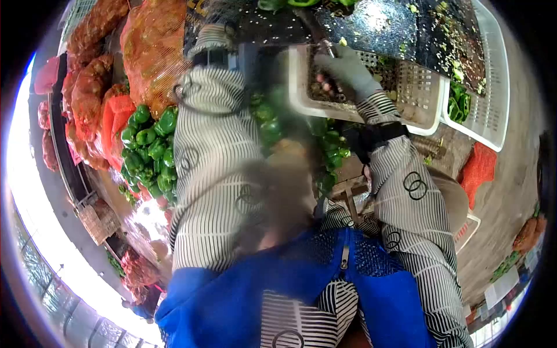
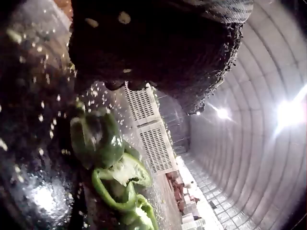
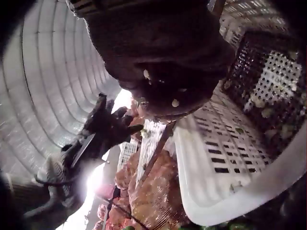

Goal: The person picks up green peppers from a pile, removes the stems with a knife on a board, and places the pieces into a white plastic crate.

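Observation:
My gloved right hand (image 1: 351, 72) grips a knife (image 1: 316, 26) over the near rim of the dark work surface (image 1: 400, 29). In the right wrist view the knife's blade (image 3: 156, 153) sticks out below the dark glove. My left hand (image 3: 108, 120), also gloved, has its fingers spread and holds nothing; seeds cling to its glove (image 2: 153, 52). Near it, a green pepper (image 2: 98, 139) lies on the seed-strewn surface, beside cut pepper pieces (image 2: 122, 177) with pale insides. Under the right hand stands a white crate (image 1: 299, 75) with scraps in it.
Another white crate (image 1: 499, 87) at the right holds green pepper pieces (image 1: 458, 101). Whole green peppers (image 1: 151, 148) are heaped at the left, beside filled orange mesh sacks (image 1: 154, 55). Red netting (image 1: 480, 168) lies on the right-hand floor. A blurred dark shape covers the head view's middle.

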`<action>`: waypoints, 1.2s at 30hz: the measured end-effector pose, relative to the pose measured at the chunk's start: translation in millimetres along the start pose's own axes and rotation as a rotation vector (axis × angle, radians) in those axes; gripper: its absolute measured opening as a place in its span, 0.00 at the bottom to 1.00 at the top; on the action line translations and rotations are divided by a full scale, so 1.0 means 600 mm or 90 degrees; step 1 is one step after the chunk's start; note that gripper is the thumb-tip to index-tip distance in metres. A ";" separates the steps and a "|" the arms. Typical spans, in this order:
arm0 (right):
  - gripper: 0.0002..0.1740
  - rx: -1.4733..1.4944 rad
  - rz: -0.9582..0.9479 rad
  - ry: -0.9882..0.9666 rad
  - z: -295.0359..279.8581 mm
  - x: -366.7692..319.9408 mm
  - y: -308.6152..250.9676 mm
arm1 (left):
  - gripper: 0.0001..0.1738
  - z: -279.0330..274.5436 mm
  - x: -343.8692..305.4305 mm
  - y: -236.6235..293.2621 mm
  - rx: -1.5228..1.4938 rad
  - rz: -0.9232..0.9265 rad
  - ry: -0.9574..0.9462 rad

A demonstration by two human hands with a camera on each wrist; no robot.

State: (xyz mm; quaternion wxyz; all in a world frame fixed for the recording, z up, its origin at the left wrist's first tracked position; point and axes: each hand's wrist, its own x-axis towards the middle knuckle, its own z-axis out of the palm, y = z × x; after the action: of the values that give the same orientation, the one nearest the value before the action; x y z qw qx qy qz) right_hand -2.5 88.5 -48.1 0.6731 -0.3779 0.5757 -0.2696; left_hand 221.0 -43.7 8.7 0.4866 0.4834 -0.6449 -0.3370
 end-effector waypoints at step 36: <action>0.16 -0.387 -0.220 0.194 0.019 -0.107 -0.120 | 0.47 0.072 -0.103 0.112 0.324 -0.211 -0.071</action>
State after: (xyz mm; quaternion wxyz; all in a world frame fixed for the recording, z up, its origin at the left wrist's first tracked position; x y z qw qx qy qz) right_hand 1.3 101.3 48.0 0.3820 -0.6072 0.6506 -0.2492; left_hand 163.8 34.2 37.7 0.2527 0.6690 -0.6466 -0.2654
